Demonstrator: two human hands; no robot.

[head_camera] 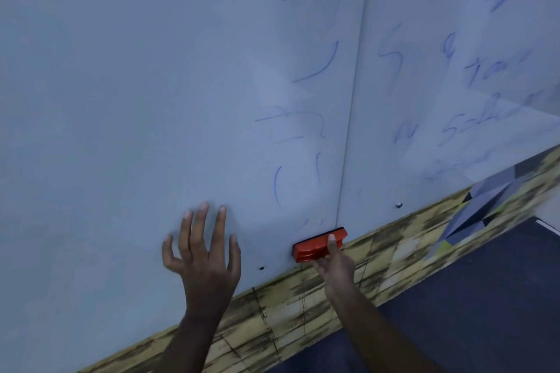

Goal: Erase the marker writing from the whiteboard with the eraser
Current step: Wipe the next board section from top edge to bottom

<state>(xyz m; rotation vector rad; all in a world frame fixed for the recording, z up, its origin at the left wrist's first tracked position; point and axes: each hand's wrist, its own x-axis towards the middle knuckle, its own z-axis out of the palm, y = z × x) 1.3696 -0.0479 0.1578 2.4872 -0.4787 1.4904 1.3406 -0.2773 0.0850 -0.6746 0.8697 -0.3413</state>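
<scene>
A large whiteboard (pixel 151 85) fills most of the view, with a vertical seam right of centre. Blue marker writing (pixel 315 70) remains in faint strokes beside the seam and more densely on the right panel. My right hand (pixel 335 266) grips a red eraser (pixel 312 247) and holds it against the board's bottom edge, just left of the seam. My left hand (pixel 203 254) is spread flat with its fingers on the board, left of the eraser. The left part of the board carries no writing.
Below the board runs a strip of yellowish brick-pattern wall (pixel 303 306). A dark blue floor (pixel 469 306) lies at the lower right. Two small screws (pixel 398 205) sit near the board's bottom edge.
</scene>
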